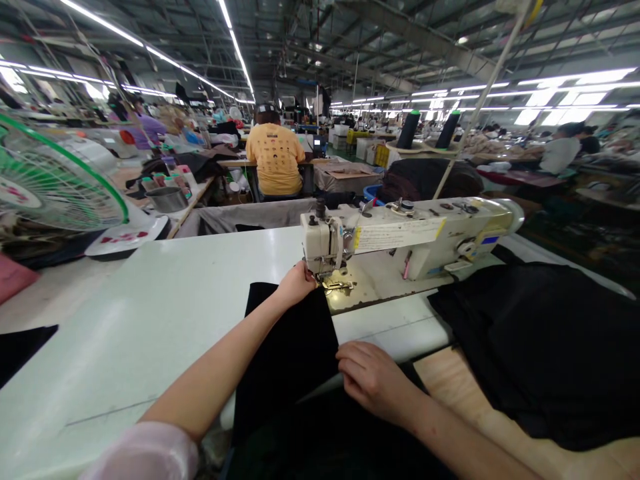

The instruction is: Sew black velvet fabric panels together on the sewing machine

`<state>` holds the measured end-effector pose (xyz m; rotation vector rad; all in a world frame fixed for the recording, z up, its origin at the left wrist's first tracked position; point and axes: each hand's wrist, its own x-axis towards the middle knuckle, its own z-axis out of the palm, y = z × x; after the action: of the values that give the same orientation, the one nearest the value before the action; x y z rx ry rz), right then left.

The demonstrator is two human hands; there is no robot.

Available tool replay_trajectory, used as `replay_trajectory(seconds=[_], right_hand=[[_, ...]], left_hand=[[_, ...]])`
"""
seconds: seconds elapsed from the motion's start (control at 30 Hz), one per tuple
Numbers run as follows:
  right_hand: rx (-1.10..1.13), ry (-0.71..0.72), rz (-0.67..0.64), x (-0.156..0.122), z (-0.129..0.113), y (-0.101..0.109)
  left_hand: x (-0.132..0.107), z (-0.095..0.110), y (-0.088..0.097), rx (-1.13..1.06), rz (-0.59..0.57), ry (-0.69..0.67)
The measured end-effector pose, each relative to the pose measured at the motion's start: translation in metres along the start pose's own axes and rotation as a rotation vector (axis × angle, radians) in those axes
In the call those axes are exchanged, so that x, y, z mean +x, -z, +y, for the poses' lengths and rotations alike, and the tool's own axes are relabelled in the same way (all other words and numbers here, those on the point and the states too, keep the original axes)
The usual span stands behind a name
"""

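A piece of black fabric (290,340) lies over the front edge of the white table, its far end reaching the needle area of a sewing machine (395,233). My left hand (299,283) is at the machine's presser foot, fingers pinched on the fabric's far right corner; the fingertips are partly hidden by the machine head. Lower down, my right hand (367,375) has its fingers closed on the right edge of the same fabric. The fabric's near end hangs toward my lap, where it merges with other dark cloth.
A pile of black fabric (545,347) sits on a wooden board (460,380) at the right. To the left stand a green-rimmed fan (60,177) and a metal tin (167,199). Ahead, a person in a yellow shirt (275,157) sits facing away. Thread cones (409,130) rise behind the machine.
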<state>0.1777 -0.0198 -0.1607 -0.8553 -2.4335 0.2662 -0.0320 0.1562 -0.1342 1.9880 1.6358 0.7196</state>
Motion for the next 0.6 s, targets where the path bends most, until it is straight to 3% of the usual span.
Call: replay_trajectory(seconds=[0.1, 0.2, 0.27, 0.33, 0.4, 0.5, 0.6], right_hand=[[-0.012, 0.038, -0.016, 0.0, 0.001, 0.001], [-0.034, 0.075, -0.025, 0.0, 0.002, 0.002], [-0.044, 0.088, -0.026, -0.001, 0.003, 0.003], [-0.048, 0.089, -0.041, -0.002, 0.003, 0.005], [-0.044, 0.083, -0.055, -0.001, 0.003, 0.006], [-0.025, 0.071, -0.053, 0.005, 0.006, 0.007], [-0.015, 0.059, -0.033, 0.017, 0.016, 0.004]], left_hand=[[-0.016, 0.012, 0.003, 0.119, 0.073, 0.003], [-0.062, 0.029, 0.004, 0.22, 0.145, -0.037], [-0.106, 0.035, 0.001, 0.258, 0.041, -0.158], [-0.148, 0.034, -0.004, 0.301, -0.192, -0.41], [-0.176, 0.026, -0.009, 0.368, -0.268, -0.6], [-0.182, 0.01, -0.011, 0.446, -0.222, -0.717], [-0.16, 0.0, -0.006, 0.456, -0.221, -0.747]])
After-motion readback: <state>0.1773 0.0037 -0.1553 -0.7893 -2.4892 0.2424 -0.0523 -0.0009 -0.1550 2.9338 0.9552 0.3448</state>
